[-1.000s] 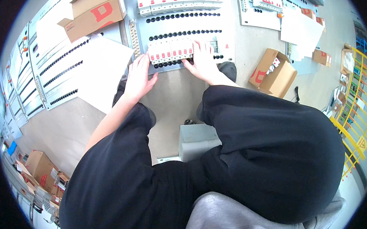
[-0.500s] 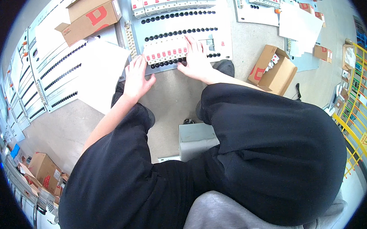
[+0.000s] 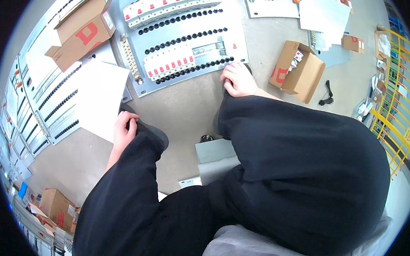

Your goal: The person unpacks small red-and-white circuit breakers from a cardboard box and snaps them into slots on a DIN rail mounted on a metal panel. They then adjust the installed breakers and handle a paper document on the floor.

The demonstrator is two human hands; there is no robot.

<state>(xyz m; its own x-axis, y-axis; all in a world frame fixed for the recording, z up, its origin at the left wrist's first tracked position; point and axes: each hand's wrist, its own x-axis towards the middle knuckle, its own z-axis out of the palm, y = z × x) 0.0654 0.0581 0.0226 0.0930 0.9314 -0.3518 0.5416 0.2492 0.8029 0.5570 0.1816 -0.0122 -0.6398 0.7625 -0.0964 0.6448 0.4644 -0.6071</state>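
My left hand (image 3: 125, 128) rests over my left foot at the edge of a white paper sheet, its fingers curled in and nothing visible in them. By my right foot, my right hand (image 3: 238, 80) is loosely closed too, just below the near right corner of a grey-blue mounting panel (image 3: 184, 78). On that panel sits a near row of white circuit breakers (image 3: 169, 65) with red toggles, apart from both hands. To their right a bare stretch of metal rail (image 3: 208, 49) shows. A longer breaker row (image 3: 173, 9) runs across the panel's far part.
An opened cardboard box (image 3: 299, 74) with small white parts stands on the right, beside a black cable bundle (image 3: 326, 94). Another box (image 3: 84, 37) and a paper sheet (image 3: 103, 94) lie on panels at left. A grey block (image 3: 216, 157) stands between my legs.
Both hands have let go of the near breaker row and drawn back toward my feet, their fingers now curled. The view has shifted slightly, uncovering the row and the bare rail.
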